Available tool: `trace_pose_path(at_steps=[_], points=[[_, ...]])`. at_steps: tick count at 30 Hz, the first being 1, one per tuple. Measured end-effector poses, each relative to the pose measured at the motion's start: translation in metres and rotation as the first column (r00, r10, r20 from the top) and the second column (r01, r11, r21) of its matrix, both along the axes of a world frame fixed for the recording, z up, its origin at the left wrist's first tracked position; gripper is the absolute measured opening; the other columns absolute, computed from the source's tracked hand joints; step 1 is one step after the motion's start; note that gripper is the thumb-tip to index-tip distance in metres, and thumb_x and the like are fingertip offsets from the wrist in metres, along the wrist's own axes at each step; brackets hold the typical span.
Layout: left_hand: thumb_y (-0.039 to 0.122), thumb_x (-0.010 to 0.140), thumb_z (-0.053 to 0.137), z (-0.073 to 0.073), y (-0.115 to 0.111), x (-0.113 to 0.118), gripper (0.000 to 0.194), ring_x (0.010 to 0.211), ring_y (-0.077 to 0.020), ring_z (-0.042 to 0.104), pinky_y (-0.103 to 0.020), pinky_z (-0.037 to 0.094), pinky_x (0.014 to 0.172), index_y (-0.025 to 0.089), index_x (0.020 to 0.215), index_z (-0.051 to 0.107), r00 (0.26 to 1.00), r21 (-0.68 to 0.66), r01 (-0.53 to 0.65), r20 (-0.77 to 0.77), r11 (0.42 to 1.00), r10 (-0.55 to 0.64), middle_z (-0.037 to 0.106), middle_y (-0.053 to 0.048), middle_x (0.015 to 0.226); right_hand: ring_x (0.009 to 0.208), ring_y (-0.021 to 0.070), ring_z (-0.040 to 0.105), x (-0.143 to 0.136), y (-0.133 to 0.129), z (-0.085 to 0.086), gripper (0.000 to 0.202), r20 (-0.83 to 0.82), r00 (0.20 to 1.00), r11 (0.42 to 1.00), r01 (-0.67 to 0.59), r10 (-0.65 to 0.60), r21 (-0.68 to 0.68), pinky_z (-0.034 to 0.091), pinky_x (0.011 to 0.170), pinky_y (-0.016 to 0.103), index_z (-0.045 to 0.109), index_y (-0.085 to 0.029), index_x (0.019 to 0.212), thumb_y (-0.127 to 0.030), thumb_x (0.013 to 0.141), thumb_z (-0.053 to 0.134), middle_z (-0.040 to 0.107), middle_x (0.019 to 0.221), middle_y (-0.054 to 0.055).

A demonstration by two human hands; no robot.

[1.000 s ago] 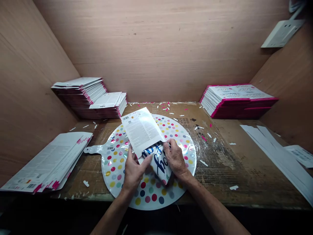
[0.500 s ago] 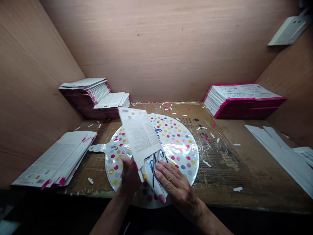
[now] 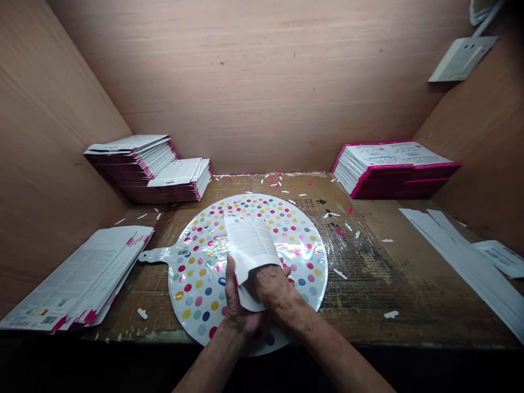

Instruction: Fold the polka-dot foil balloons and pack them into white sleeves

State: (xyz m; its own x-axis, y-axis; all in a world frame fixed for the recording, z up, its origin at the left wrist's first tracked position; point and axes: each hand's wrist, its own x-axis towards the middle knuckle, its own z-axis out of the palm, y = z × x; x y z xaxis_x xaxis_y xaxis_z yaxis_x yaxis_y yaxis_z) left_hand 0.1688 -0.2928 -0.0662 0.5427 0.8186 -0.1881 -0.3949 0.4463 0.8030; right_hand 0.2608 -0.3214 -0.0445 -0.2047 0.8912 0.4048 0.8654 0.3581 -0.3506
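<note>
A white printed paper sleeve (image 3: 249,240) bulges open at its lower end above the dotted round foil balloon (image 3: 196,273). Wrapped round the sleeve from below and the left is my left hand (image 3: 237,300), its thumb along the left edge and some fingertips showing at the right. My right hand (image 3: 272,284) reaches into the sleeve's open end; its fingers are hidden inside, and whether they hold anything cannot be seen. The balloon lies flat on the cardboard surface, its tail pointing left.
Stacks of sleeves stand at the back left (image 3: 176,172) and back right (image 3: 405,180). More sleeves (image 3: 77,278) lie fanned at the front left. White strips (image 3: 462,262) lie at the right, small paper scraps (image 3: 339,274) are scattered about, and a socket (image 3: 462,59) hangs upper right.
My right hand has moved from the folded balloon piece into the sleeve's opening. That piece is no longer visible. The sleeve has tilted and bulged, and the view has shifted slightly.
</note>
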Motion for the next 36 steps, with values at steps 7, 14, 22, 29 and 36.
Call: trace_pose_path(at_steps=[7, 14, 22, 29, 36], points=[[0.079, 0.080, 0.035, 0.024, 0.027, -0.056, 0.071, 0.065, -0.0280, 0.066, -0.040, 0.051, 0.063, 0.017, 0.073, 0.068, 0.649, 0.085, 0.140, -0.760, 0.986, -0.027, 0.065, -0.010, 0.062, 0.120, 0.0303, 0.059, 0.016, -0.042, -0.039, 0.035, 0.176, 0.984, 0.941, -0.092, 0.036, 0.326, 0.054, 0.096, 0.046, 0.060, -0.005, 0.124, -0.019, 0.098, 0.043, 0.065, 0.124, 0.020], [0.036, 0.094, 0.048, 0.005, 0.037, -0.031, 0.030, 0.115, -0.0278, 0.059, -0.042, 0.047, 0.097, 0.018, 0.111, 0.065, 0.339, 0.718, 0.604, -0.625, 0.346, 0.704, 0.069, -0.010, 0.116, 0.103, 0.0220, 0.064, 0.041, -0.073, -0.054, 0.025, 0.062, 0.996, 0.941, -0.080, 0.063, 0.328, 0.053, 0.092, 0.037, 0.064, -0.011, 0.113, -0.010, 0.095, 0.047, 0.071, 0.107, 0.011], [0.030, 0.098, 0.043, -0.023, 0.022, -0.002, 0.037, 0.136, -0.0312, 0.041, -0.050, 0.035, 0.112, 0.017, 0.130, 0.055, 0.490, 0.678, 0.714, -0.661, 0.173, 0.568, 0.054, -0.011, 0.140, 0.086, 0.0199, 0.057, 0.071, -0.066, -0.043, 0.019, 0.163, 0.986, 0.981, -0.052, 0.022, 0.187, 0.045, 0.080, 0.034, 0.065, -0.017, 0.104, -0.018, 0.098, 0.048, 0.067, 0.093, 0.007], [0.029, 0.097, 0.042, -0.021, 0.018, 0.000, 0.039, 0.137, -0.0331, 0.040, -0.053, 0.034, 0.112, 0.016, 0.133, 0.052, 0.453, 0.648, 0.735, -0.689, 0.201, 0.565, 0.053, -0.013, 0.141, 0.081, 0.0202, 0.053, 0.072, -0.062, -0.040, 0.020, 0.281, 0.947, 0.975, -0.192, 0.154, 0.115, 0.042, 0.077, 0.035, 0.064, -0.013, 0.097, -0.016, 0.099, 0.044, 0.064, 0.090, 0.008], [0.029, 0.098, 0.042, -0.024, 0.022, 0.000, 0.039, 0.137, -0.0327, 0.040, -0.052, 0.034, 0.111, 0.015, 0.133, 0.051, 0.439, 0.624, 0.762, -0.695, 0.174, 0.570, 0.052, -0.013, 0.141, 0.074, 0.0212, 0.054, 0.056, -0.041, -0.038, 0.021, 0.419, 0.906, 0.989, -0.106, 0.052, 0.107, 0.041, 0.073, 0.035, 0.059, -0.016, 0.080, -0.027, 0.096, 0.051, 0.062, 0.079, 0.007]])
